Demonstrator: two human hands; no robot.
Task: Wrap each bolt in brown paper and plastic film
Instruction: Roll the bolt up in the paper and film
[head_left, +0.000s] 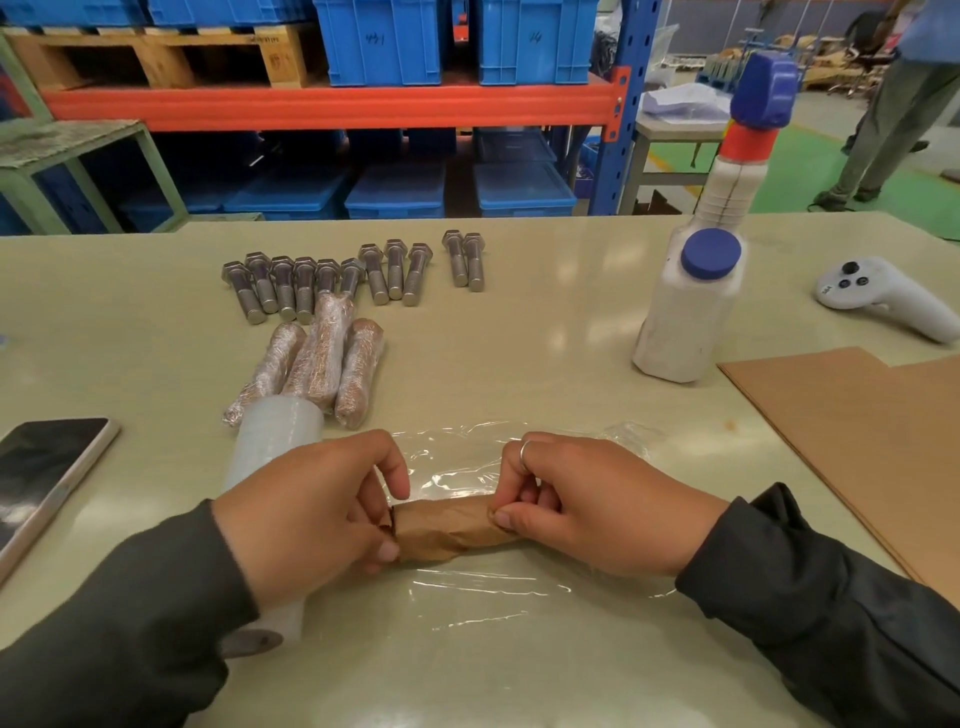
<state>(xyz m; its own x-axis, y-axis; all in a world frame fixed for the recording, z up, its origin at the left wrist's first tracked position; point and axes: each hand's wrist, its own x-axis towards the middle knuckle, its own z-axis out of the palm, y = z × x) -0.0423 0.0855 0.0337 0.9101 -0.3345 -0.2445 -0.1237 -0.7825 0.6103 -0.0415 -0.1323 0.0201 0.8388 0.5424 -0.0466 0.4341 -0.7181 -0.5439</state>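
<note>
A bolt rolled in brown paper (449, 530) lies crosswise on a loose sheet of clear plastic film (467, 587) near the table's front. My left hand (311, 512) pinches its left end and my right hand (597, 506) pinches its right end. A roll of plastic film (275, 436) lies partly under my left wrist. Three wrapped bolts (317, 364) rest beyond it. Farther back, several bare steel bolts (322, 280) lie in a row.
Brown paper sheets (852, 441) lie at the right. A white bottle with blue caps (696, 291) stands mid-right, a white controller (883, 299) beyond it. A phone (47, 467) lies at the left edge. Blue crates fill the shelves behind; a person stands far right.
</note>
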